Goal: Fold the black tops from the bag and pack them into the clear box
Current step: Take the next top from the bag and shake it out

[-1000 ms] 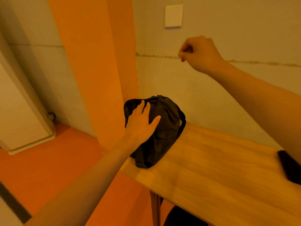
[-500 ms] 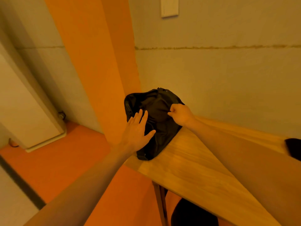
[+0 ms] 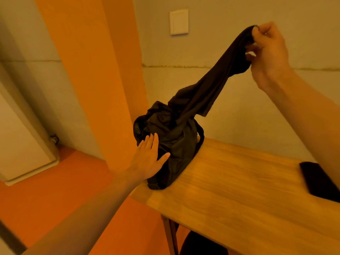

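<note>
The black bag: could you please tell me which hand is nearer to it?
Left. The left hand rests flat against the side of the bag; the right hand is raised above and right of it, pinching a black top.

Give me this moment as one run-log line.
right hand: pinches black fabric top, raised | top: lower end inside black cloth bag | left hand: flat against bag

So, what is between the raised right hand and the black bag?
Head view: only the black top, stretched from the right hand that pinches it down into the bag.
</note>
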Available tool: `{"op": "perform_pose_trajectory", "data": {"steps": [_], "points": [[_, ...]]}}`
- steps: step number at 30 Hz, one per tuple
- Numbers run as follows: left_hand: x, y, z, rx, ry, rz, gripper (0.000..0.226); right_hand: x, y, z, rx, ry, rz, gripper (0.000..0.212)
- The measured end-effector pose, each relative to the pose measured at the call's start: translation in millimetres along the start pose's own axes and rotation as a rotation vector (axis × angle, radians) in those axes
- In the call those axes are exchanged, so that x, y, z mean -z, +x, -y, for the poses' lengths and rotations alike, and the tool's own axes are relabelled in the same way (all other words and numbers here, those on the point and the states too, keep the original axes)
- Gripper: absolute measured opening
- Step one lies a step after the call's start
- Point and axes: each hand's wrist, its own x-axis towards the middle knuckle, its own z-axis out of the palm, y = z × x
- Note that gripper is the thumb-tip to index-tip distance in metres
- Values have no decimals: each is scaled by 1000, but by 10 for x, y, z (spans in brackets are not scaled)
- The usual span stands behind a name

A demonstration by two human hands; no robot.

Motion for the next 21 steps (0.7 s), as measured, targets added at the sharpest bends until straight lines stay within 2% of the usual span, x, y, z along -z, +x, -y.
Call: {"op": "perform_pose_trajectory", "data": {"steps": [2,4,6,8,10,12,14,16,18,21], "points": [[22,37,-122,32,9,-90,89,122,66,224,79,111,13,15],[87,48,-310,102,67,-262,84,225,71,415,139,136,47,10],[165,86,-520,115,58,-425,77,305,5,569,153,19,51,8],[232,146,-742,25,-66,-516,62,362,-117,645,113,-182,89,10],[265,190,-977,-109,-253,-471,55,456,-250,625,60,-307,159,14],[274,196,-1224,-232,-405,-369,65,607,-391,599,17,-284,185,17],[238,178,-1473,-303,-399,-281,80,800,-506,641,-13,-142,134,17],[185,166,-1684,-351,-337,-265,85,1001,-574,735,-22,-32,60,17],[144,152,-1858,-386,-316,-304,76,1167,-630,851,-13,-50,24,17],[140,154,-2086,-482,-342,-281,40,1361,-757,1034,8,-202,13,20]]}}
